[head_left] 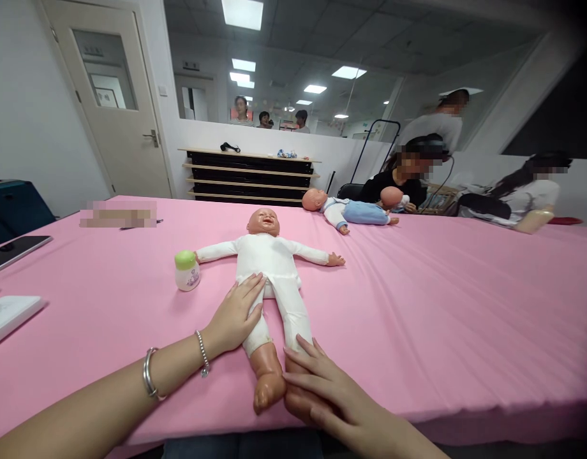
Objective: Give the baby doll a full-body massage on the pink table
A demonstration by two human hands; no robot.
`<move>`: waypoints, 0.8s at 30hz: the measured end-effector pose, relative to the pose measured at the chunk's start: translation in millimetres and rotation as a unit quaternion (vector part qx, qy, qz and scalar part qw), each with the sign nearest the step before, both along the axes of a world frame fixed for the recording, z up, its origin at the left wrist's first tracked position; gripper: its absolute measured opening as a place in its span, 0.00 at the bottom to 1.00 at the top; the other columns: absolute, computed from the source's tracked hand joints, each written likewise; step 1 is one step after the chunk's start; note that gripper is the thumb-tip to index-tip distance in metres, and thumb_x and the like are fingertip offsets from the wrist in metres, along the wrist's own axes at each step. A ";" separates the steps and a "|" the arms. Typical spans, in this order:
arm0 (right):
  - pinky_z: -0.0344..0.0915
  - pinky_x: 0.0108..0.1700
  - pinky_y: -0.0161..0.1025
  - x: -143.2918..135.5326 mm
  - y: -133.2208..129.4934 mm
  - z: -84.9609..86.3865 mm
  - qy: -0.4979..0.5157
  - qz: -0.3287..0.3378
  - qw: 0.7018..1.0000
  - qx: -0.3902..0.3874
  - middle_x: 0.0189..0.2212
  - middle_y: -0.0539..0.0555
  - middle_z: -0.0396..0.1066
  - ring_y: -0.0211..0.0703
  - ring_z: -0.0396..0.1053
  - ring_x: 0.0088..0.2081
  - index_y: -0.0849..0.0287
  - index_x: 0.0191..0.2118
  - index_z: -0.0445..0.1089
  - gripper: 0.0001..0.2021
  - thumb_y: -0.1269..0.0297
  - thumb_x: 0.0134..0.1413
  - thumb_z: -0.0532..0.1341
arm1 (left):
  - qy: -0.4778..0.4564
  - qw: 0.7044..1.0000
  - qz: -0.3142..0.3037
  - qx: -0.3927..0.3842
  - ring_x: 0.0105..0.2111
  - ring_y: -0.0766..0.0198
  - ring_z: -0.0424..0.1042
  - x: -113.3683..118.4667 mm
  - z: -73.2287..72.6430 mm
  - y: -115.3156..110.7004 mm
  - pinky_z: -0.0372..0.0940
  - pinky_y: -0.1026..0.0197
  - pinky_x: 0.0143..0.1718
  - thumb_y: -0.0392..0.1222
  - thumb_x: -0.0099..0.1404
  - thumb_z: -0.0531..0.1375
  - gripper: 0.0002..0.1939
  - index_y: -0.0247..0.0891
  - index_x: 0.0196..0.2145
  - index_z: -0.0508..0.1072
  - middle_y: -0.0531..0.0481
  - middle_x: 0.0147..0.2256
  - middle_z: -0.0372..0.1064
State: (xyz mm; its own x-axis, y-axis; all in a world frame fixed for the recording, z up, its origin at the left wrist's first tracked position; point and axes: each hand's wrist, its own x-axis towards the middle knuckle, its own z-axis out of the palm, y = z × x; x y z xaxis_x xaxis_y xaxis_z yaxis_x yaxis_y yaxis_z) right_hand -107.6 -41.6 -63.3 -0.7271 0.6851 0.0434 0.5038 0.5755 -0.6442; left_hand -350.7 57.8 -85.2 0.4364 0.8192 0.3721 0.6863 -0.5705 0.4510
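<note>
A baby doll (267,255) with a white cloth body lies on its back on the pink-covered table, arms spread and feet toward me. My left hand (236,312) rests on the doll's thigh on the left side, fingers stretched out and lying flat. Over the lower leg and foot on the right side lies my right hand (332,386), its fingers extended and slightly apart; it partly hides that foot. Beside the doll's hand on the left stands a small white jar (187,275) with a green lid.
Another doll (363,211) in blue and white clothes lies at the table's far edge, near a seated person (393,182) with a doll. White boxes (13,315) and a tablet (16,252) lie at left. The pink cloth (418,319) has creases on the right.
</note>
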 end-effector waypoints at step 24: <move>0.31 0.65 0.55 -22.1 98.9 -14.8 0.054 -0.042 0.994 0.081 0.66 0.50 0.35 0.46 0.28 0.66 0.51 0.59 0.57 0.24 0.49 0.61 0.47 | -0.008 1.000 0.003 -0.018 0.63 0.58 0.43 0.8 1.6 -1.7 0.41 0.45 0.63 0.43 0.68 0.45 0.26 0.39 0.62 0.52 0.47 0.63 0.45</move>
State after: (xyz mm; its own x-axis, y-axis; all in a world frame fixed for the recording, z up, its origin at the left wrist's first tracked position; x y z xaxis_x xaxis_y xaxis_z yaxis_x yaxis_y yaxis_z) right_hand -129.7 57.3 -78.2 -0.6523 0.7212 0.2333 0.4874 0.6348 -0.5995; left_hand -349.9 56.1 -83.7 0.4257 0.8347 0.3493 0.6816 -0.5497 0.4830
